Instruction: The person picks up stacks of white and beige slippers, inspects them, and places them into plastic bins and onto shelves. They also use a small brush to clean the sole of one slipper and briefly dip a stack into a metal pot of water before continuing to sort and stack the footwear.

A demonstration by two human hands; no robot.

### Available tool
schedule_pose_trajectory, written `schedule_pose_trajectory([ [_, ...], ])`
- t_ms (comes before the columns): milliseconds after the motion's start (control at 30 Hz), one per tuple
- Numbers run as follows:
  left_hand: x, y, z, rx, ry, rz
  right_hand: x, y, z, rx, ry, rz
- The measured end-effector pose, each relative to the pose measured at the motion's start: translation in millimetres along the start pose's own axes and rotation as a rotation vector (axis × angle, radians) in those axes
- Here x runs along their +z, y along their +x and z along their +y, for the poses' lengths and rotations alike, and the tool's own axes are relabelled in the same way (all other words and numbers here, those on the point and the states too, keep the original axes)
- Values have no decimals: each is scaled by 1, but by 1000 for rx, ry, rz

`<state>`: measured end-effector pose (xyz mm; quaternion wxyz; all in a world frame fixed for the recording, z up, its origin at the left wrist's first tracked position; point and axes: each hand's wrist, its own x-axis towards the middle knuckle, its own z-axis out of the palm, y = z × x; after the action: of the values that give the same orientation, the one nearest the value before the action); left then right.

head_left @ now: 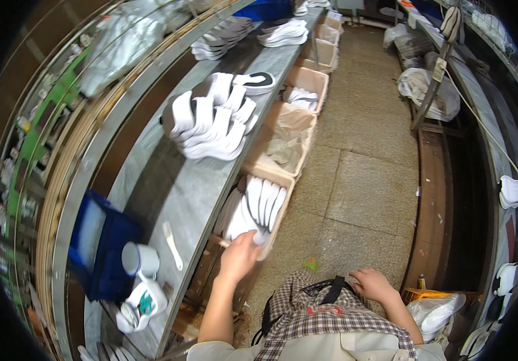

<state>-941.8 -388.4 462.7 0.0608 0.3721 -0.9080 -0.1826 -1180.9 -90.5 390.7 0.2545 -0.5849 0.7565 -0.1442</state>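
My left hand (240, 256) is at the near edge of a pale plastic crate (291, 184), its fingers apart beside the nearest white shoe soles (257, 204). Those soles stand on edge in a packed row, some with dark faces. I cannot see the left fingers closed round any of them. To the right of my checked apron (331, 322), my right hand (374, 285) hangs with loosely bent fingers and nothing in it. On the metal bench above the crate lies a stack of white soles (210, 129).
The bench (177, 198) also bears a blue bin (105, 246), a white mug (140, 260), a white-handled brush (173, 245) and a white container (144, 304). More crates (283, 135) line its side. Across the aisle (361, 180), a long rack (481, 114) holds soles and bags.
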Motion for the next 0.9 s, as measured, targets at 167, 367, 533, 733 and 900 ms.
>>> schedule_pose_trajectory([
  [167,23,106,24,328,-88,-200,-43,58,7,94,65,5],
  [367,38,205,48,479,-109,-238,-79,133,30,117,164,-29],
  [533,52,285,79,467,-129,-258,-117,187,92,112,163,-61],
  [733,60,391,131,341,-134,-202,-184,255,208,95,85,-84],
  [900,40,485,176,297,-93,-87,-270,306,294,74,-2,-43],
])
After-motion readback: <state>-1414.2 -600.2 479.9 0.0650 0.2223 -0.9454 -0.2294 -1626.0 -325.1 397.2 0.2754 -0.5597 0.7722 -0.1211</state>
